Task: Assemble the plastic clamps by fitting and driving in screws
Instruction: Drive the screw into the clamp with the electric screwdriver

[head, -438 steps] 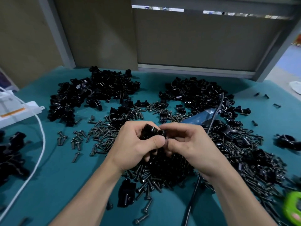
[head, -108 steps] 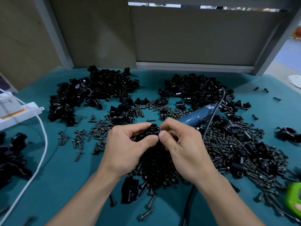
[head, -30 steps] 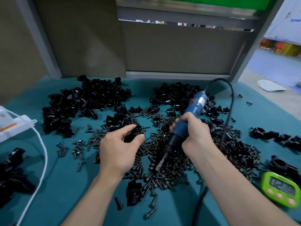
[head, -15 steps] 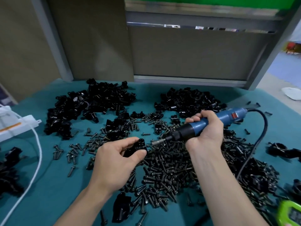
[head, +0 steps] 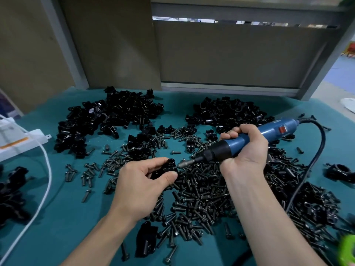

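My left hand [head: 142, 186] grips the clamp [head: 165, 168] just above the screws [head: 201, 198] on the bench [head: 57, 217]. Its hole faces right, so the driver [head: 230, 146], fisted in my right hand [head: 245, 150], meets it squarely, I judge.

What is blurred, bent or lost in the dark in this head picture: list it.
Head view: the green object in the lower right corner is smeared. Head view: the upright posts lean outward, a wide-angle bend. Head view: the clamp piles merge into dark masses. Head view: the left hand, clamp and screwdriver are sharp.
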The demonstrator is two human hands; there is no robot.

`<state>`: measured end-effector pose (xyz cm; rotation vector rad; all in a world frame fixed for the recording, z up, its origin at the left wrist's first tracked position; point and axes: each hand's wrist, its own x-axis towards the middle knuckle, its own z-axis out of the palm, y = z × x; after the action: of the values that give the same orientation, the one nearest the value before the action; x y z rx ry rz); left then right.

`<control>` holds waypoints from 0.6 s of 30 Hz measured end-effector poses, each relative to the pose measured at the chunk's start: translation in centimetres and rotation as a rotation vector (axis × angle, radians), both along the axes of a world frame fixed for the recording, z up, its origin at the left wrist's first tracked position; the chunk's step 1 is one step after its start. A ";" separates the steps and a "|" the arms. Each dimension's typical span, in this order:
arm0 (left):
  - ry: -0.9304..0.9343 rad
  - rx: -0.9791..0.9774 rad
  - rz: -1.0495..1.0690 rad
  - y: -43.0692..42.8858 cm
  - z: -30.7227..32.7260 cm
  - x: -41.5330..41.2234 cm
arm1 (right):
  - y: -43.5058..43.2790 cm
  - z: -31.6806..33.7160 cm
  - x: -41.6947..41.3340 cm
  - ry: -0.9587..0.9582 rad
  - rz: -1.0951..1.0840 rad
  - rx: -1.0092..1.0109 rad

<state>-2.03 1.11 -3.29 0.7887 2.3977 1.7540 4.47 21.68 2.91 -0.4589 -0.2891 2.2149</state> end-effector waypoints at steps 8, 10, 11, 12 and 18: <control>-0.030 0.030 0.027 -0.2 0.1 -0.4 | -0.7 -0.4 -0.4 0.001 0.013 0.000; -0.024 0.018 0.034 -0.3 0.1 -0.3 | -0.7 -0.5 -0.4 -0.005 0.015 -0.004; -0.024 0.016 0.038 -0.3 0.1 -0.3 | -0.8 -0.6 -0.4 -0.006 0.015 -0.003; -0.025 0.015 0.041 -0.4 0.1 -0.3 | -0.9 -0.6 -0.4 -0.005 0.014 -0.001; -0.028 0.006 0.049 -0.3 0.2 -0.2 | -1.2 -0.4 -0.4 0.007 0.019 0.014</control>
<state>-2.27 0.78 -3.08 0.7066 2.4152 1.7789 4.03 20.51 2.55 -0.4421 -0.3064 2.2312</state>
